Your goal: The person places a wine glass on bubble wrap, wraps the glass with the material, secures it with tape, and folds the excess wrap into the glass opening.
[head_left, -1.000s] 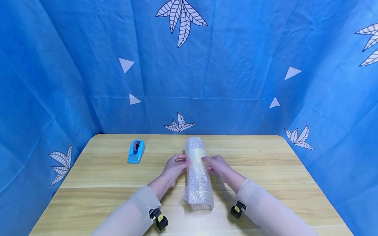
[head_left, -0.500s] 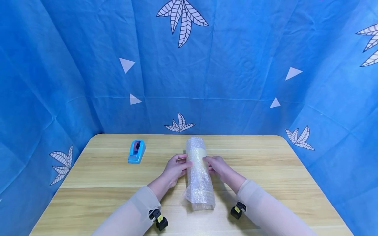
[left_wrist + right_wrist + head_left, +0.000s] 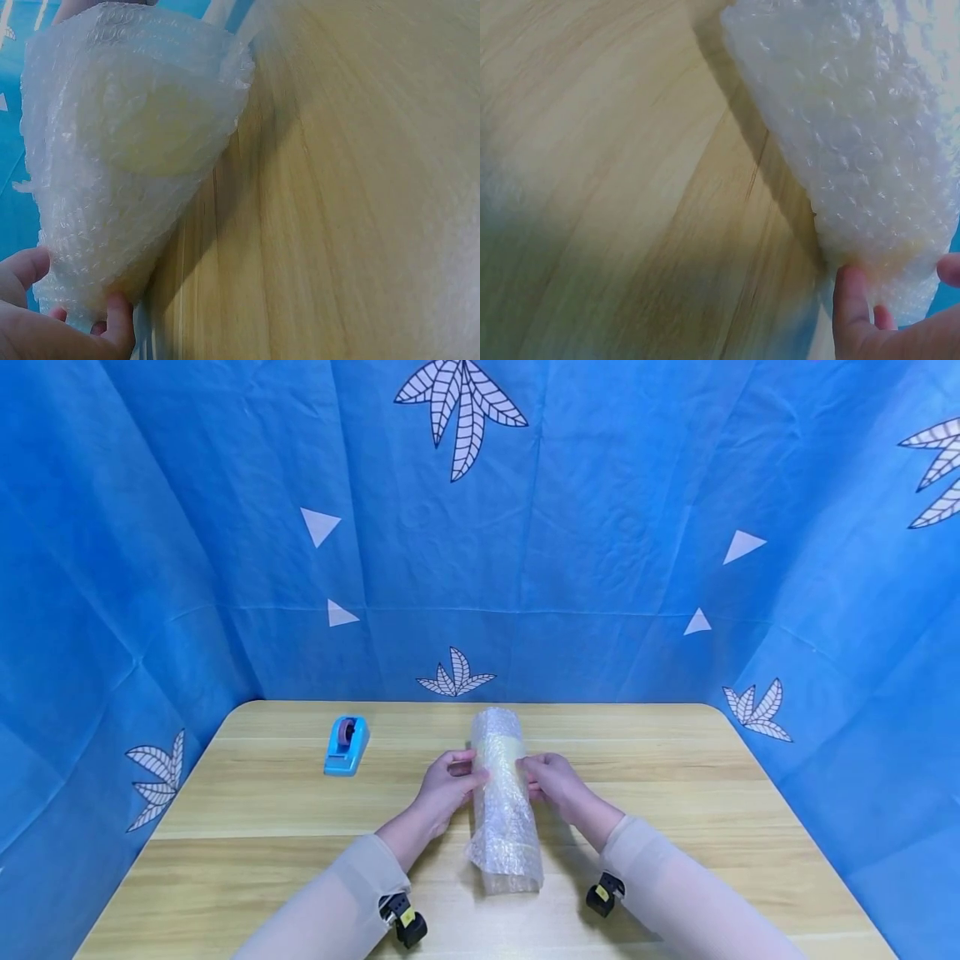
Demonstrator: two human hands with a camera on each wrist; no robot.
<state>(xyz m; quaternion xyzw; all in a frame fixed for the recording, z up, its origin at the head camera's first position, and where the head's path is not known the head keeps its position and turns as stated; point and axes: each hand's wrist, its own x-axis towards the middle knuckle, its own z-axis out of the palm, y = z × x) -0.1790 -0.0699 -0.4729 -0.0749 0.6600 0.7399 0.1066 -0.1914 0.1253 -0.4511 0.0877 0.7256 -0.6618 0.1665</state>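
A roll of clear bubble wrap [image 3: 507,839] lies lengthwise near the middle of the table, with something pale yellow showing through its layers. My left hand [image 3: 442,789] grips its left side, thumb on top and fingers along the edge. From the right, my right hand [image 3: 557,783] holds the opposite side, thumb bent onto the wrap. In the left wrist view, the wrap [image 3: 112,217] widens toward an end where a round yellowish patch shows inside. Fingertips of the right hand [image 3: 900,334] press its side in the right wrist view. A loose flap sticks out at the near end.
A blue tape dispenser [image 3: 347,746] with a roll of tape stands at the back left of the wooden table [image 3: 675,760]. Blue curtains [image 3: 615,485] with white leaf prints enclose the table at the back and sides.
The left thumb has slid slightly further over the top of the bubble wrap, and the loose near end has shifted a little. Both arms stay almost in place.
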